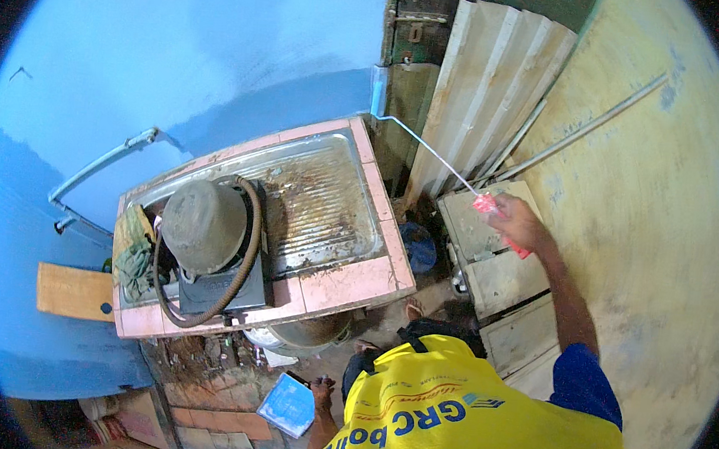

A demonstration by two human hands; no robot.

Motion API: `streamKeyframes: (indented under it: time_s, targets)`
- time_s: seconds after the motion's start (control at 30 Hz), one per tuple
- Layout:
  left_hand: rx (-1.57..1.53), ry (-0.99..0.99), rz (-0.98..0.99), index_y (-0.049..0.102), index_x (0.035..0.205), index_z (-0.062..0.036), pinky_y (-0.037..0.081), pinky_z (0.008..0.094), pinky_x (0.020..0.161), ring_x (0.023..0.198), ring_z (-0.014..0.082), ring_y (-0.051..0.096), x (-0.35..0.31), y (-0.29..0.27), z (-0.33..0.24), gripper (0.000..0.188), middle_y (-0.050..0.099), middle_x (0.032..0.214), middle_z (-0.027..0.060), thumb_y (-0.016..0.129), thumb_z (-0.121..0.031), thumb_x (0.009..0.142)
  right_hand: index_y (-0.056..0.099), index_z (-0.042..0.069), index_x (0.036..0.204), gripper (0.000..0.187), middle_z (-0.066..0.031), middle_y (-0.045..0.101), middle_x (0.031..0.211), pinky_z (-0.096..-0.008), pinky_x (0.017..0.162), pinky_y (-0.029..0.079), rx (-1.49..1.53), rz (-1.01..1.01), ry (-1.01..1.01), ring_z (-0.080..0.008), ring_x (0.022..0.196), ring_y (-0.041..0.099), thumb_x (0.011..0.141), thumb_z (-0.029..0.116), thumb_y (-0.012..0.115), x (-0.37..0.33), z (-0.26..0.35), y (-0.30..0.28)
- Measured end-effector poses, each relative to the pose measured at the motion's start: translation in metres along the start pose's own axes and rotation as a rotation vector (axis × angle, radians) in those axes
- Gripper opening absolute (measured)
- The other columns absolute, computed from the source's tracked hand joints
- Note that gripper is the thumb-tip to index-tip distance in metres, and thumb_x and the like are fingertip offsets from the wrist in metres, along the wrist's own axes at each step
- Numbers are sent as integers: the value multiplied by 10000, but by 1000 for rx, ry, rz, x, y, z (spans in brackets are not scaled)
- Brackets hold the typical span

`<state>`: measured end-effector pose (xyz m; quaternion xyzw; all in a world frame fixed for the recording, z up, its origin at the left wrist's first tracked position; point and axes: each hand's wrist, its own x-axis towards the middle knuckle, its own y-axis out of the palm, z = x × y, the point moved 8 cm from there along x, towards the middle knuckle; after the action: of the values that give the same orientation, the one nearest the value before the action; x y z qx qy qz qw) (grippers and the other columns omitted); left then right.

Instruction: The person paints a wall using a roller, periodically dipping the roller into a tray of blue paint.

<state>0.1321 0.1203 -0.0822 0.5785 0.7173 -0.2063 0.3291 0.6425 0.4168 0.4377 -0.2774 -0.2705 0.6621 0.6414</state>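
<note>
My right hand (519, 225) is stretched out to the right, closed round the red handle of a paint roller (427, 146). The roller's thin metal rod runs up to the left. Its blue-coated head (378, 92) stands upright against the edge of the blue wall (302, 95), beside the door frame. Low down, my left hand (324, 391) grips the side of a shallow paint tray (289, 405) with blue paint and whitish edges. The wall shows darker and lighter blue patches.
A pink-tiled sink counter (347, 286) bears a steel drainboard (315, 205), a grey pot (203, 226) and a brown hose (248, 271). Corrugated sheets (490, 92) lean beyond its right end. Pale boxes (501, 284) stand along the yellowish wall (650, 245). A pipe (97, 164) juts from the blue wall.
</note>
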Motion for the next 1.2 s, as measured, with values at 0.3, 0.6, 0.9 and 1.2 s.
streamKeyframes:
  time_s: [0.3, 0.6, 0.9, 1.2]
  targets:
    - [-54, 70, -121, 562, 893, -69, 446, 327, 561, 708, 188, 631, -7, 8, 8, 256, 592, 758, 31, 641, -310, 864, 559, 0, 1070, 337, -217, 641, 892, -469, 722, 477, -928, 59, 28, -409, 863, 609, 863, 261, 610, 74, 11, -121]
    - [-185, 197, -196, 549, 970, -55, 439, 286, 558, 719, 170, 627, -10, 42, 20, 228, 585, 809, 36, 593, -264, 891, 537, 33, 999, 266, -157, 599, 869, -457, 680, 496, -1408, 103, -511, -355, 798, 623, 817, 191, 650, 167, 76, -130]
    - [-134, -56, -323, 558, 964, -54, 448, 306, 585, 724, 172, 623, -18, 102, 49, 188, 594, 812, 39, 570, -235, 914, 609, 76, 946, 197, -123, 654, 838, -412, 669, 524, -1665, 186, -687, -301, 782, 667, 766, 138, 661, 240, 126, -97]
    - [-234, -126, -370, 535, 917, -86, 437, 318, 570, 692, 172, 609, -29, 123, 84, 154, 564, 766, 23, 593, -228, 905, 647, 66, 782, 119, -131, 662, 768, -395, 638, 528, -1718, 175, -787, -291, 728, 672, 744, 176, 676, 278, 140, -81]
